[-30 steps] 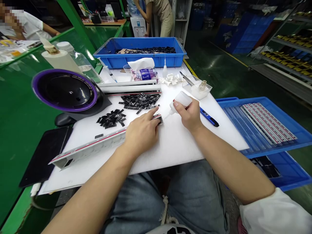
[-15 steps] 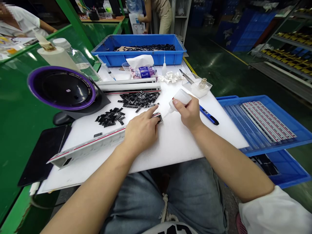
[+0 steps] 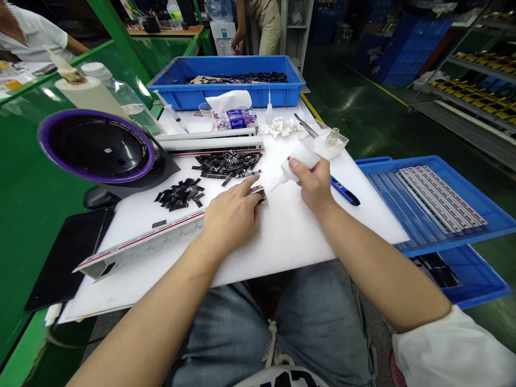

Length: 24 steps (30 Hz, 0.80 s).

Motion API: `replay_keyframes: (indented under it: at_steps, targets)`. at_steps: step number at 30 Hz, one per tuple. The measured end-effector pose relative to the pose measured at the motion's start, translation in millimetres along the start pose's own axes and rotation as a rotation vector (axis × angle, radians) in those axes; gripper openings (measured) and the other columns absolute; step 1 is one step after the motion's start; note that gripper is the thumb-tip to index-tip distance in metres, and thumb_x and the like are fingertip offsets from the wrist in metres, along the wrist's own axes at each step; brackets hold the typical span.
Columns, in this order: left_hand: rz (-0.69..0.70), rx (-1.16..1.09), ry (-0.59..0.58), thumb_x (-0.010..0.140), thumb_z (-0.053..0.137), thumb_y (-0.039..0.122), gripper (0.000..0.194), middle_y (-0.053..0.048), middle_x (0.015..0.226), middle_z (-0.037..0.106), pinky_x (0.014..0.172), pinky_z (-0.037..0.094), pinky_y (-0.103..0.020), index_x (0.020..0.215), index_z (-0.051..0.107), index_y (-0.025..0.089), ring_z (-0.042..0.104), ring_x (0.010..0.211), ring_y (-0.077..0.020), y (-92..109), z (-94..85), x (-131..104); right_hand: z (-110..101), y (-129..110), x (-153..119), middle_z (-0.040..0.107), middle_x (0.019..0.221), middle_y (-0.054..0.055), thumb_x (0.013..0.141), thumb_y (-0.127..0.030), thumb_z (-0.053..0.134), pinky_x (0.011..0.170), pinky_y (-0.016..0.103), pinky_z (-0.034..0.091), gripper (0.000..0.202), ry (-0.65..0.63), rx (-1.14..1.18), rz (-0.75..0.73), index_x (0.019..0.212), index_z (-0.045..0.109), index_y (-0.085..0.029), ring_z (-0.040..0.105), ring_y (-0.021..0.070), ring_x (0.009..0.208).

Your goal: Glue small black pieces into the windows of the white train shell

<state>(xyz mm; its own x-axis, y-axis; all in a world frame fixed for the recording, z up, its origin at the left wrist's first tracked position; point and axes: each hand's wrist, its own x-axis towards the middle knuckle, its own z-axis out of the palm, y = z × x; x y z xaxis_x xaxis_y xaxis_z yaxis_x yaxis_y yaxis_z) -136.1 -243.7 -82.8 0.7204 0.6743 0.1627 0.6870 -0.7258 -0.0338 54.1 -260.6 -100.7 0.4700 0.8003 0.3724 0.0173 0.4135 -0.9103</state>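
On the white worktop [image 3: 292, 236], our left hand [image 3: 231, 217] is clamped on the striped channel [image 3: 147, 243] near its right end; our right hand [image 3: 316, 184] grips the white bottle [image 3: 303, 157], nozzle [image 3: 277, 185] just beside that end. We should brace firmly and squeeze lightly, sparing the black pieces [image 3: 180, 194] behind.

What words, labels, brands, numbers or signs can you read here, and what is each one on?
"B": blue label on the floral purple tissue packet; its other letters are too blurred.
Blue pen-shaped tool: dark marking, too small.
Black round device with purple rim: centre mark, too small.
White cloth at the lap: bold black print, cut off, unreadable.
White water dispenser: blue label, too small.
White plastic bottle: nothing readable.
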Motion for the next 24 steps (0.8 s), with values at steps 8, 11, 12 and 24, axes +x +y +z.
replay_keyframes:
  at_steps: [8,11,12,24]
  targets:
    - [0.003,-0.012,0.014,0.090,0.044,0.022,0.035,-0.001,0.153,0.048,0.084,0.057,-0.042,0.109,0.073,0.023,0.065,0.114,-0.0278,-1,-0.9,0,-13,-16,17,0.045,0.054,-0.005,0.077,-0.041,0.066,0.037,0.017,0.027,0.022,-0.081,0.603,0.379,0.075,0.056,-0.022,0.038,0.0071,0.044]
    - [0.005,-0.021,0.009,0.090,0.045,0.022,0.034,0.000,0.154,0.046,0.084,0.057,-0.043,0.108,0.074,0.023,0.066,0.114,-0.0281,-1,-2.0,-1,-16,-17,18,0.056,0.058,-0.003,0.074,-0.041,0.071,0.040,0.016,0.035,0.023,-0.099,0.632,0.450,0.077,0.058,-0.022,0.050,0.0087,0.050]
    - [0.005,-0.025,0.008,0.090,0.044,0.023,0.034,0.000,0.154,0.046,0.083,0.057,-0.043,0.108,0.074,0.023,0.066,0.114,-0.0281,-2,-2.3,-1,-17,-17,18,0.061,0.062,-0.002,0.072,-0.039,0.072,0.041,0.016,0.038,0.023,-0.097,0.633,0.468,0.079,0.059,-0.021,0.054,0.0092,0.053]
    - [-0.026,-0.211,-0.064,0.094,0.041,0.031,0.037,0.010,0.155,0.044,0.095,0.054,-0.035,0.106,0.075,0.031,0.059,0.125,-0.0213,-20,-4.7,14,-12,10,28,0.064,0.079,-0.005,0.069,-0.039,0.077,0.067,0.022,0.046,0.029,-0.081,0.060,0.190,0.087,0.063,-0.020,0.058,0.0106,0.075]
